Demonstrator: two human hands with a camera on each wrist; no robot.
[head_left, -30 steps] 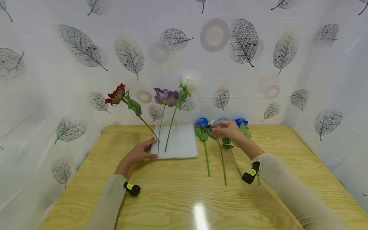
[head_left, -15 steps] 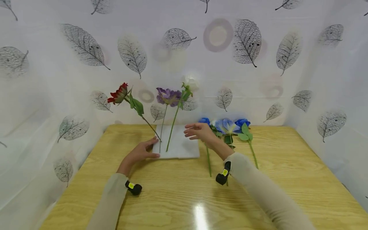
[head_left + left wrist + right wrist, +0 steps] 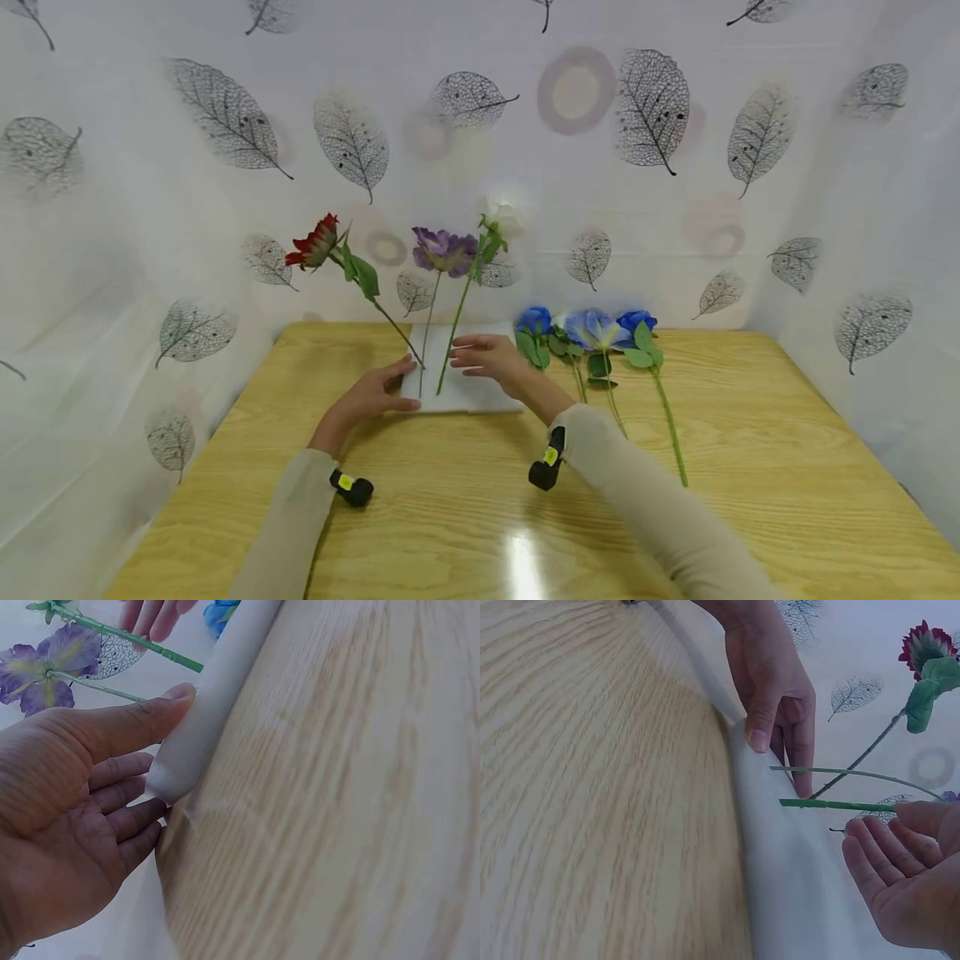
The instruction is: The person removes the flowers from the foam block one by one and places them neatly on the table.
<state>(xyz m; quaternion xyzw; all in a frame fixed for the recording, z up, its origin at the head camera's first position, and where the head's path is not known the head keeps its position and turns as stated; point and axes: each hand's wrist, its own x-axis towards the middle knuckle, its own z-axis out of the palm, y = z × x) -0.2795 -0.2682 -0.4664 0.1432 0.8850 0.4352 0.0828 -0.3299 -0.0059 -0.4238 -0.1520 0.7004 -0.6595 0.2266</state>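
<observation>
My left hand [image 3: 369, 395] grips the left front corner of a white foam board [image 3: 491, 396], thumb on its front and fingers at its left side. In the board stand a leaning red flower [image 3: 315, 242], a purple flower [image 3: 446, 252] and a white flower [image 3: 504, 218] on a green stem. Over the board, my right hand [image 3: 491, 360] has its fingers loosely extended beside the white flower's stem. In the right wrist view, the right thumb overlaps this green stem [image 3: 832, 805]; no firm grip shows.
Right of the board, several flowers lie on the wooden table [image 3: 450, 500]: a blue rose [image 3: 534, 320], a pale blue flower [image 3: 596, 330], another blue rose [image 3: 636, 321] and a partly hidden white one. A leaf-print curtain [image 3: 480, 150] surrounds the table's back and sides.
My right hand has moved left from above the lying flowers to the white flower's stem, uncovering the pale blue flower. The left hand stays on the board's corner.
</observation>
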